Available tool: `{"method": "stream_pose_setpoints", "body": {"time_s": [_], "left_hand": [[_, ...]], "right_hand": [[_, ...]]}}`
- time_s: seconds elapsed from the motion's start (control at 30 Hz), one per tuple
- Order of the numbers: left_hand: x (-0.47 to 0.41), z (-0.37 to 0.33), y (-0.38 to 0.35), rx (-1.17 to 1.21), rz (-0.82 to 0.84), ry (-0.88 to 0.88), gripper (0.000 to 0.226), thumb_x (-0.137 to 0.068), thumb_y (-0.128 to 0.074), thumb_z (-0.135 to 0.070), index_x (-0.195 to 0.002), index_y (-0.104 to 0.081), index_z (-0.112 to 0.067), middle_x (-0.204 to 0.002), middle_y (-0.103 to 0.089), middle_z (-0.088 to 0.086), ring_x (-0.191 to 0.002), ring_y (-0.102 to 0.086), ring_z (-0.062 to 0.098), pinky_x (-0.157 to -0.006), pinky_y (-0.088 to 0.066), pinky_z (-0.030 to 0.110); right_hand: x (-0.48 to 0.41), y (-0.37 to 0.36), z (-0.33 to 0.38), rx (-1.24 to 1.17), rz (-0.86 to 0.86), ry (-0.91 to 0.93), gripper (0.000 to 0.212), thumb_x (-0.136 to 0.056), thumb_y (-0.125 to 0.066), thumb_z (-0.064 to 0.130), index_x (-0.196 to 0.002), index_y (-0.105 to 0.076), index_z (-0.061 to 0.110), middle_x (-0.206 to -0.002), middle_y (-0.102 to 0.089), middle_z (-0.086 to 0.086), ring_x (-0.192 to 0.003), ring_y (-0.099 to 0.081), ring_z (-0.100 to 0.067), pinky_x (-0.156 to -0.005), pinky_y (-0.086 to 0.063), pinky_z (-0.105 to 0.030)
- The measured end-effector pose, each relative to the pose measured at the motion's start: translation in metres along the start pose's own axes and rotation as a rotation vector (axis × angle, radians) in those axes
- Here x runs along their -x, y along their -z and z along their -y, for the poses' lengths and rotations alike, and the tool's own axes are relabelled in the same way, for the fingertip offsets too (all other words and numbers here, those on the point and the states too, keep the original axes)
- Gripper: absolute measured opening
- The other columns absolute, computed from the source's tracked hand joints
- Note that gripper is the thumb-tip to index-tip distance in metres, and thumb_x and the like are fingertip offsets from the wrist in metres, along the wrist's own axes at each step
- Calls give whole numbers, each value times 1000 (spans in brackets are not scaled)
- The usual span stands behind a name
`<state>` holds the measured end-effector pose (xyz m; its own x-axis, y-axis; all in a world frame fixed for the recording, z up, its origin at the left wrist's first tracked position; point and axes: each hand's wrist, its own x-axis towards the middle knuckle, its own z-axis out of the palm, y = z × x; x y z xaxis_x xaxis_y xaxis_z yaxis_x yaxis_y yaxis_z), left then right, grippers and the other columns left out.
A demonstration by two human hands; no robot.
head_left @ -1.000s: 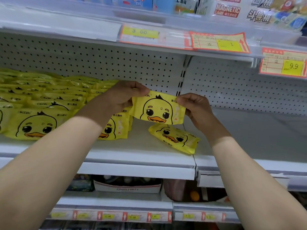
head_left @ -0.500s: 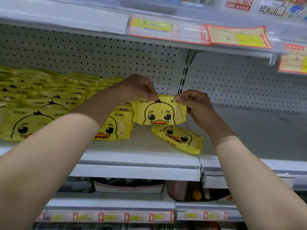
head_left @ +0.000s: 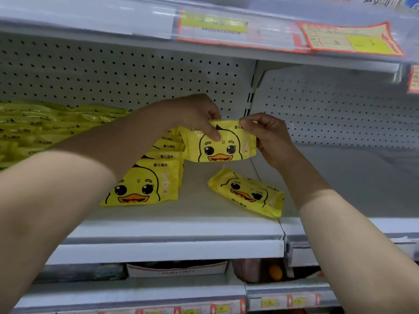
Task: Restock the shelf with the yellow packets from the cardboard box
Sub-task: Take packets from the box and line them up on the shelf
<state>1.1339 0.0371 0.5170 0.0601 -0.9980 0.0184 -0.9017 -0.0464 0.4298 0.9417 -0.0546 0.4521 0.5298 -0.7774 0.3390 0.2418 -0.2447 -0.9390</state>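
Holding one yellow packet [head_left: 217, 146] upright over the rear of the shelf [head_left: 181, 225], just right of the back end of the standing row [head_left: 140, 184] and well behind the front edge. Gripping its top edge with the left hand [head_left: 192, 114], fingers [head_left: 204, 109] curled over the top, thumb pressed on the printed duck's forehead. Pinching the top right corner with the right hand [head_left: 269, 137], fingers [head_left: 249, 122] closed tight on the wrapper. Against a second ago: left grip moved from the top left corner toward the middle of the top edge, hands drawn closer together, packet squared up from a slight dip to the right. Little shift relative to the row. Cannot tell whether the packet's bottom edge touches the shelf. Judged as final alignment before release, so placement counted as not yet done. Noting also a loose packet [head_left: 247, 192] lying flat and askew near the front right corner of this shelf section, likely needing to be stood up, and flat stacks [head_left: 45, 125] toward the left end. Cannot see the cardboard box.
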Motion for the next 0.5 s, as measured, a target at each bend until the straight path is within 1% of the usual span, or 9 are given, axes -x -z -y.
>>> {"method": "stream_pose_setpoints", "body": {"time_s": [0.07, 0.1, 0.17, 0.2, 0.27, 0.3, 0.37, 0.4, 0.5], "left_hand": [[-11, 0, 3, 9, -14, 4, 33, -70, -85, -36, -96, -67, -26, -97, -71, -9, -87, -67, 10, -77, -54, 28], [-18, 2, 4, 16, -24, 6, 33, -70, -85, -35, -96, -67, -26, -98, -70, -9, -87, -66, 9, -75, -53, 27], [-31, 7, 7, -3, -45, 5, 33, -71, -85, -34, -97, -66, -26, -101, -69, -7, -88, -65, 10, -72, -51, 25], [-38, 10, 9, -21, -52, 1, 37, -71, -85, -34, -101, -66, -24, -104, -69, -5, -91, -65, 13, -75, -51, 27], [-52, 18, 12, -61, -65, 9, 50, -71, -84, -36, -114, -66, -20, -116, -66, -2, -100, -63, 17, -86, -51, 31], [-59, 23, 13, -77, -68, 20, 56, -71, -84, -37, -121, -64, -18, -122, -64, -1, -104, -62, 17, -89, -50, 30], [-72, 32, 14, -102, -71, 45, 63, -72, -84, -35, -127, -61, -16, -128, -60, 1, -109, -59, 19, -88, -46, 28], [-78, 37, 13, -113, -69, 54, 64, -72, -84, -35, -128, -60, -15, -129, -60, 2, -109, -58, 19, -88, -45, 28], [-92, 50, 9, -168, -42, 65, 59, -73, -83, -36, -124, -62, -14, -125, -62, 5, -107, -58, 21, -88, -47, 30]], "right_hand": [[-4, 4, 1, 24, -29, -1, 50, -66, -83, 26, -113, -68, 19, -106, -75, -6, -93, -72, -23, -70, -61, -37], [-6, 7, 0, 45, -35, -8, 58, -70, -82, 22, -124, -61, 23, -114, -73, -7, -101, -71, -23, -75, -61, -37], [-7, 12, 0, 116, -38, -24, 68, -77, -80, 15, -138, -50, 23, -118, -69, -4, -105, -70, -18, -75, -60, -31], [-6, 14, -1, 164, -39, -27, 68, -81, -78, 11, -140, -47, 20, -116, -68, -1, -103, -70, -12, -74, -58, -24], [-2, 17, -5, 244, -50, -31, 64, -84, -76, 10, -141, -48, 18, -117, -65, 2, -103, -67, -4, -77, -55, -18], [1, 20, -8, 275, -66, -33, 63, -85, -77, 13, -141, -49, 19, -122, -64, 0, -108, -64, -5, -83, -55, -20], [5, 26, -12, 333, -93, -39, 60, -84, -78, 19, -139, -53, 22, -130, -61, -2, -119, -60, -11, -98, -52, -29], [7, 29, -13, 349, -97, -45, 57, -84, -78, 21, -137, -56, 22, -130, -62, -1, -120, -59, -12, -103, -50, -34], [13, 32, -16, 358, -106, -67, 45, -86, -77, 24, -129, -62, 24, -126, -65, 5, -119, -61, -10, -105, -50, -39]]}}
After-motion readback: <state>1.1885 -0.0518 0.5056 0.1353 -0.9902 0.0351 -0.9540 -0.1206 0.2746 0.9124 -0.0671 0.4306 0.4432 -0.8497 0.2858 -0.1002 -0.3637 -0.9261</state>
